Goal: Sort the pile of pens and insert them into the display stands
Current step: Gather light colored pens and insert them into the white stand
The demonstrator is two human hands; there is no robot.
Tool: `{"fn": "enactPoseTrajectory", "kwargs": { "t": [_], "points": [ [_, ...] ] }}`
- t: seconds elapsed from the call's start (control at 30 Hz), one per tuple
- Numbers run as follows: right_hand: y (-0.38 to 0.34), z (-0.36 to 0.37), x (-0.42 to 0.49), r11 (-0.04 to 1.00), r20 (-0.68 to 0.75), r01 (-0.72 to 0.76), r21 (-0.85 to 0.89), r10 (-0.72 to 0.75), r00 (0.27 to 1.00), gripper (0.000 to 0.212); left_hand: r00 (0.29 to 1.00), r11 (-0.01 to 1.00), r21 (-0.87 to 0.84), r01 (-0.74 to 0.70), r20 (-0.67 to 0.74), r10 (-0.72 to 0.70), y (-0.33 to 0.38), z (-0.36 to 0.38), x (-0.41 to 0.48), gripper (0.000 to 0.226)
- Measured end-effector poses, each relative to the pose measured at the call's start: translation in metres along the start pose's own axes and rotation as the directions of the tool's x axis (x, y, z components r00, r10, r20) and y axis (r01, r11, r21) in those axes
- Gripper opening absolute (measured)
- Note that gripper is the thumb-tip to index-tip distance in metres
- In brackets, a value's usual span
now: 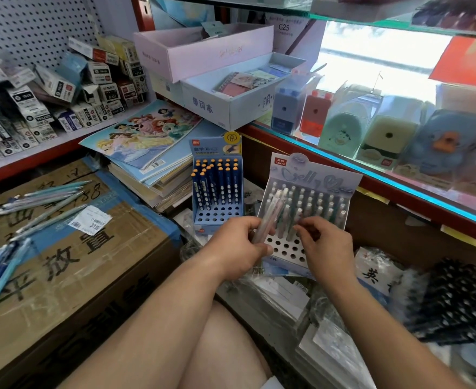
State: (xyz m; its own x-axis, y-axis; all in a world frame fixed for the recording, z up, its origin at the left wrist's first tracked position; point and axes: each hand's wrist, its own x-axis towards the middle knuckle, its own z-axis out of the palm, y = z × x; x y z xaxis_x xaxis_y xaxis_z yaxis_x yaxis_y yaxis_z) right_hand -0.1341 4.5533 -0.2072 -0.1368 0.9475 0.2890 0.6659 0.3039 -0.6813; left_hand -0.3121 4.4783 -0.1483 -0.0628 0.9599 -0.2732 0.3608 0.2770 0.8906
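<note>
A bunch of pens (269, 217) sits in the left hand (238, 248), fingers clamped round them, by the pale stand (286, 249). The right hand (325, 244) curls its fingers there; I cannot tell if they hold a pen. That stand and the blue stand (217, 217) have empty front holes. Loose pens (48, 203) wait near the box's (91, 276) left edge.

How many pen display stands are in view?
2. The blue stand is on the left, beside the stacked books; the pale stand is right of it. Others may be hidden.
</note>
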Motion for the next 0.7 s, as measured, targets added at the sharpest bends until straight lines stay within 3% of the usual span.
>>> {"fn": "enactPoseTrajectory", "kwargs": {
  "t": [0.13,0.23,0.33,0.5,0.7],
  "points": [
    [-0.004,-0.003,-0.006,0.987,0.003,-0.145,0.061,0.146,0.989,0.006,0.999,1.0,0.02,-0.002,0.037,0.001,0.001,0.0,-0.002,0.027],
    [-0.02,-0.015,-0.017,0.919,0.046,-0.199,0.341,0.195,0.98,0.008,0.997,0.997,0.073,-0.009,0.078,0.003,0.0,0.001,-0.002,0.024],
    [-0.039,-0.027,-0.026,0.793,0.207,-0.212,0.571,0.11,0.972,0.014,0.988,0.998,0.057,-0.028,0.153,0.019,0.002,0.004,-0.003,0.023],
    [-0.046,-0.035,-0.029,0.732,0.263,-0.233,0.64,0.076,0.962,0.007,0.979,0.999,0.002,-0.038,0.199,0.037,0.006,0.008,-0.005,0.026],
    [-0.039,-0.045,-0.023,0.657,0.138,-0.249,0.711,0.217,0.966,0.01,0.995,1.0,-0.006,0.02,0.094,-0.019,0.006,0.009,-0.001,0.027]
  ]
}}
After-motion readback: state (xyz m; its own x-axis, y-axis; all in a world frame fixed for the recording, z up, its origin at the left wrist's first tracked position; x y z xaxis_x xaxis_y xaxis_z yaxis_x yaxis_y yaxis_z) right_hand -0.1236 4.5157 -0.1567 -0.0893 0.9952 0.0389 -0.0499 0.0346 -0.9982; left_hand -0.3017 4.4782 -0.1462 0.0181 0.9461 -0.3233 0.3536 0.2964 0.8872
